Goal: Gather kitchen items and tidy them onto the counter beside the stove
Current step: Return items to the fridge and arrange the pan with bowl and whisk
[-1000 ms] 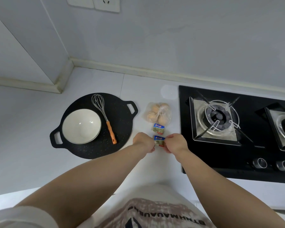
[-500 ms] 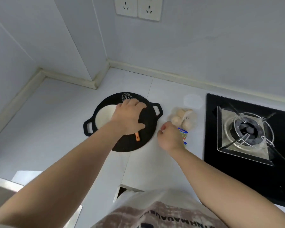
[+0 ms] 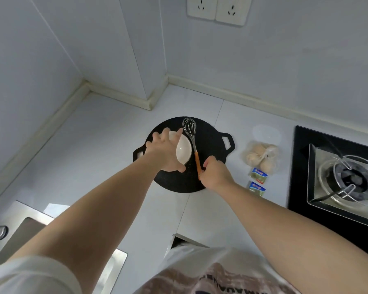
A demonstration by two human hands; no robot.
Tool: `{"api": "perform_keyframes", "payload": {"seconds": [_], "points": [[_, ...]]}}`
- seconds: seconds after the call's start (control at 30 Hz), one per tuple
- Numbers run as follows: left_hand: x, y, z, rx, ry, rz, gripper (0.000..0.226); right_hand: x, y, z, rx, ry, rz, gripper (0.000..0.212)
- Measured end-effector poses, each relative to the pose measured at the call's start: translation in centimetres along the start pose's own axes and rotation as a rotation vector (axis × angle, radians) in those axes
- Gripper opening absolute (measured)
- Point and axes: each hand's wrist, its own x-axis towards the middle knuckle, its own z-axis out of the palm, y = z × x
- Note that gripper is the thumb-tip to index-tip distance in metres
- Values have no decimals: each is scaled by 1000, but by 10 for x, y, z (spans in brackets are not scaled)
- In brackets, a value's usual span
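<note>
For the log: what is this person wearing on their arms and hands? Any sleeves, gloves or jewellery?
Both forearms are bare. The left hand and the right hand wear no gloves, and no watch, ring or bracelet shows. A white short sleeve covers the left upper arm. The shirt is white with a brownish print and dark lettering.

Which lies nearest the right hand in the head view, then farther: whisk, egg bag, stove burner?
1. Whisk, at the right hand fingers.
2. Egg bag, on the counter to its right.
3. Stove burner, far right.
</note>
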Motion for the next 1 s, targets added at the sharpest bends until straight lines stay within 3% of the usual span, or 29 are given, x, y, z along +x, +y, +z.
{"api": "perform_keyframes", "payload": {"seconds": [0.27,0.5,1.0], "points": [[-31,-49,-14,-173,178,-175,126,7,-19,9,-24,-5,59,43],[-70,-108,10,-293,130,-433,129,11,-33,26,-37,-22,161,48],[-108,-114,60,-261,141,-467,129,13,-34,44,-113,49,228,45]]}}
